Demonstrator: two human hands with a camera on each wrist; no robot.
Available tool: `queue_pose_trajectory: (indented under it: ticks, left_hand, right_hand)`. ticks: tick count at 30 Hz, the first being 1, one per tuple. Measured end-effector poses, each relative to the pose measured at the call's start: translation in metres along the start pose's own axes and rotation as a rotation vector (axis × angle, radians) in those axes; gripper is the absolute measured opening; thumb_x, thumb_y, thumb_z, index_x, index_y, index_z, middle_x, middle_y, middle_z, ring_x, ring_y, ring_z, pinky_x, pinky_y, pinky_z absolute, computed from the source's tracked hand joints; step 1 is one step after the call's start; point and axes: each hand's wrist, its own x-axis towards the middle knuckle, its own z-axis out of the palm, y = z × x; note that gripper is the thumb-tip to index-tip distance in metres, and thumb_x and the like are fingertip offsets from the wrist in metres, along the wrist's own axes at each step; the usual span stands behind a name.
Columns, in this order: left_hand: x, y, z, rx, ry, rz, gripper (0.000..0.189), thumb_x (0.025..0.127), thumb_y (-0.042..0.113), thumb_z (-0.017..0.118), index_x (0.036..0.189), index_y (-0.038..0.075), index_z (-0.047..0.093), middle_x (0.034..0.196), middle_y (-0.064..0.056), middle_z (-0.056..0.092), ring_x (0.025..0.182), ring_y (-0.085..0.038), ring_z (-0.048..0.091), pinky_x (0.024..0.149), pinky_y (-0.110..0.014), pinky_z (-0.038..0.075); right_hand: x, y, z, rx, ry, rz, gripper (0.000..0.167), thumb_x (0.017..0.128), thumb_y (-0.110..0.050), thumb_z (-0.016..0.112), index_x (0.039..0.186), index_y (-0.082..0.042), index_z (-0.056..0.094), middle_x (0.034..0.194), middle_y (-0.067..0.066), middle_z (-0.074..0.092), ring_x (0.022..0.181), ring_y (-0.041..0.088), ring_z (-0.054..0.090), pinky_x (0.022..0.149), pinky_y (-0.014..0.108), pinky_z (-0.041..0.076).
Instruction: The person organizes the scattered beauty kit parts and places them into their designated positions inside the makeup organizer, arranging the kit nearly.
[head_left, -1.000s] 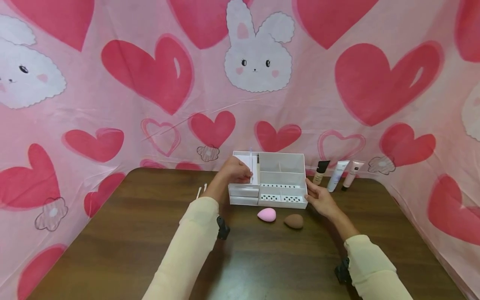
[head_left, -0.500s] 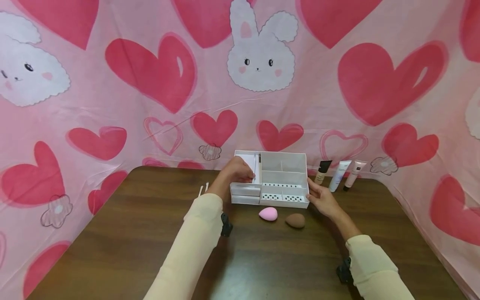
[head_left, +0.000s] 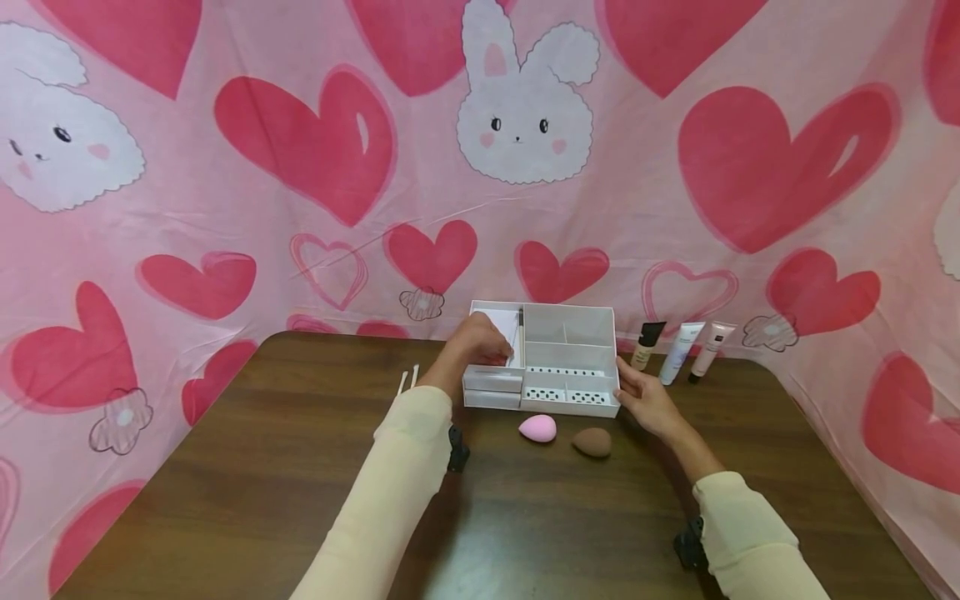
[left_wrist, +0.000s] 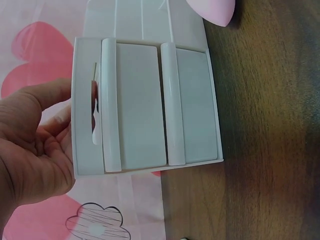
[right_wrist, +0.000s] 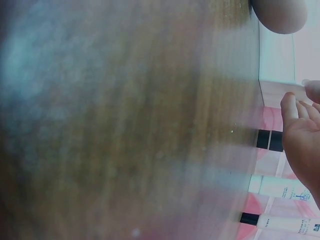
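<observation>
On the table stands a white makeup organizer (head_left: 567,323) with divided compartments and two drawers (left_wrist: 140,105) at one end. My left hand (head_left: 482,340) reaches into its upper left compartment, fingers curled. They pinch a thin white stick (head_left: 516,337), mostly hidden by the hand and compartment. In the left wrist view the fingers go behind the wall above the drawers. My right hand (head_left: 647,402) rests against the organizer's right side, fingers and thumb extended at the wall. A pink makeup sponge (head_left: 538,428) and a brown makeup sponge (head_left: 592,442) lie in front.
To the right, a black-capped tube (head_left: 646,344), a white tube (head_left: 682,352) and a pale pink tube (head_left: 711,350) stand near the wall cloth. Several white sticks (head_left: 408,381) lie left of the organizer, partly behind the left arm. A pink heart-patterned cloth (head_left: 300,150) hangs behind the wooden table (head_left: 540,517).
The stick stood upright from the left hand a second ago; it has tipped and sunk down into the compartment. The right hand has kept its place at the organizer's side.
</observation>
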Motion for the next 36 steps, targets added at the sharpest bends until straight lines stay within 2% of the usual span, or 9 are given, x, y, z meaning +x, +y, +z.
queue_pose_trajectory:
  ticks: [3,13,17,21,23,26,29,31,36]
  left_hand:
    - [-0.001,0.0,0.0,0.017,0.008,0.011,0.02,0.081,-0.005,0.072,0.097,-0.017,0.072,0.049,0.002,0.057,0.047,-0.005,0.057,0.051,-0.016,0.052]
    - [-0.004,0.001,-0.001,-0.032,-0.011,-0.005,0.019,0.082,-0.006,0.071,0.097,-0.018,0.07,0.053,-0.002,0.058,0.049,-0.009,0.058,0.053,-0.02,0.054]
    - [-0.003,0.001,-0.002,-0.004,0.001,0.004,0.019,0.082,-0.005,0.071,0.096,-0.018,0.07,0.053,-0.002,0.058,0.049,-0.009,0.058,0.051,-0.018,0.052]
    - [-0.004,0.002,-0.003,-0.005,0.006,0.004,0.011,0.081,-0.005,0.071,0.087,-0.014,0.071,0.051,-0.001,0.058,0.048,-0.009,0.057,0.05,-0.018,0.051]
    - [-0.006,0.002,-0.004,-0.03,0.001,0.0,0.005,0.08,-0.006,0.07,0.08,-0.011,0.069,0.05,-0.001,0.057,0.048,-0.009,0.057,0.051,-0.018,0.052]
    - [-0.008,0.002,-0.006,-0.097,-0.018,-0.011,0.007,0.081,-0.008,0.068,0.075,-0.008,0.067,0.052,-0.002,0.057,0.05,-0.01,0.057,0.053,-0.019,0.053]
    - [-0.01,0.0,-0.008,-0.173,-0.034,-0.015,0.005,0.083,-0.008,0.066,0.081,-0.011,0.068,0.055,-0.003,0.059,0.052,-0.01,0.057,0.056,-0.02,0.056]
    - [-0.011,-0.002,-0.01,-0.218,-0.041,-0.006,0.012,0.086,-0.008,0.063,0.091,-0.016,0.069,0.059,-0.003,0.06,0.055,-0.009,0.058,0.06,-0.021,0.058]
    - [-0.015,-0.007,-0.016,-0.227,0.01,0.047,0.024,0.091,-0.005,0.063,0.11,-0.018,0.068,0.071,-0.006,0.066,0.063,-0.009,0.063,0.071,-0.026,0.063]
  right_hand:
    - [0.0,0.001,0.001,0.001,0.009,-0.01,0.061,0.095,0.017,0.049,0.149,0.022,0.022,0.156,0.041,0.022,0.137,0.051,0.032,0.096,0.01,0.047]
    - [0.0,0.001,0.002,0.0,0.007,-0.039,0.06,0.094,0.018,0.049,0.148,0.022,0.023,0.154,0.042,0.023,0.134,0.048,0.033,0.094,0.008,0.047]
    - [0.0,0.001,0.001,0.011,0.008,-0.035,0.061,0.094,0.017,0.05,0.149,0.021,0.023,0.154,0.041,0.023,0.134,0.048,0.032,0.093,0.006,0.046]
    - [0.0,0.001,0.001,0.017,0.001,-0.019,0.062,0.094,0.017,0.05,0.149,0.021,0.022,0.155,0.04,0.022,0.136,0.049,0.032,0.095,0.009,0.047]
    - [0.0,0.001,0.001,0.013,0.001,-0.015,0.061,0.095,0.017,0.05,0.149,0.02,0.022,0.156,0.04,0.022,0.136,0.049,0.032,0.096,0.01,0.047]
    - [0.0,0.001,0.001,0.012,0.001,-0.013,0.061,0.095,0.017,0.05,0.149,0.02,0.022,0.156,0.04,0.022,0.137,0.049,0.033,0.097,0.01,0.047]
    - [0.0,0.0,0.001,0.014,-0.002,-0.014,0.061,0.095,0.016,0.05,0.15,0.02,0.022,0.156,0.04,0.022,0.137,0.05,0.032,0.097,0.009,0.046]
    - [0.0,0.0,0.001,0.02,-0.002,-0.017,0.061,0.095,0.017,0.049,0.149,0.021,0.022,0.156,0.04,0.022,0.137,0.049,0.031,0.096,0.009,0.046]
    - [0.0,0.002,0.001,0.002,0.004,-0.026,0.061,0.094,0.017,0.05,0.149,0.022,0.022,0.154,0.042,0.023,0.136,0.05,0.032,0.092,0.004,0.044]
